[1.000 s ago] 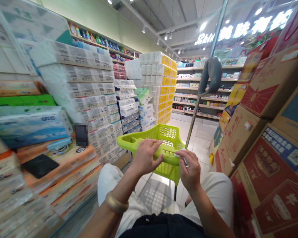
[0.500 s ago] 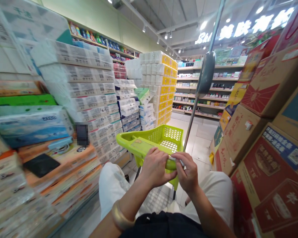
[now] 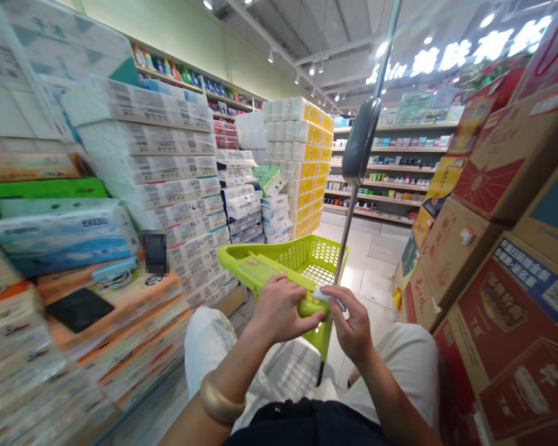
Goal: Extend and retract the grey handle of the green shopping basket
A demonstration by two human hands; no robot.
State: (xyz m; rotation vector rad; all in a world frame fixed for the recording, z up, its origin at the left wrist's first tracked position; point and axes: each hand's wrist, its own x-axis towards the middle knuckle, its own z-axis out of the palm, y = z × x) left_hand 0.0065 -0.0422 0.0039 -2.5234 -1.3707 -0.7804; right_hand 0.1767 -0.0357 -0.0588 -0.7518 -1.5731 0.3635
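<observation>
A lime-green shopping cart (image 3: 323,251) with a perforated basket stands in front of my knees. My left hand (image 3: 279,310) is closed over the near edge of its handle (image 3: 265,267), the thumb reaching toward the handle's right end. At that end, my right hand (image 3: 351,319) pinches a small white item (image 3: 324,293) between thumb and fingers. The item lies against the green plastic; I cannot make out whether it is cloth or something stiffer. A thin metal pole (image 3: 348,229) with a dark grey oblong part (image 3: 361,141) rises beside the cart's right side, just beyond my right hand.
Stacked tissue packs (image 3: 177,167) line the left, with a black flat object (image 3: 80,310) lying on orange packs. Cardboard cartons (image 3: 465,241) are piled close on the right. A tiled aisle (image 3: 374,272) leads to shelves of goods (image 3: 390,167) at the back.
The pole and its dark part have swung left. My left hand has shifted slightly left along the handle, and more of the white item in my right hand now shows.
</observation>
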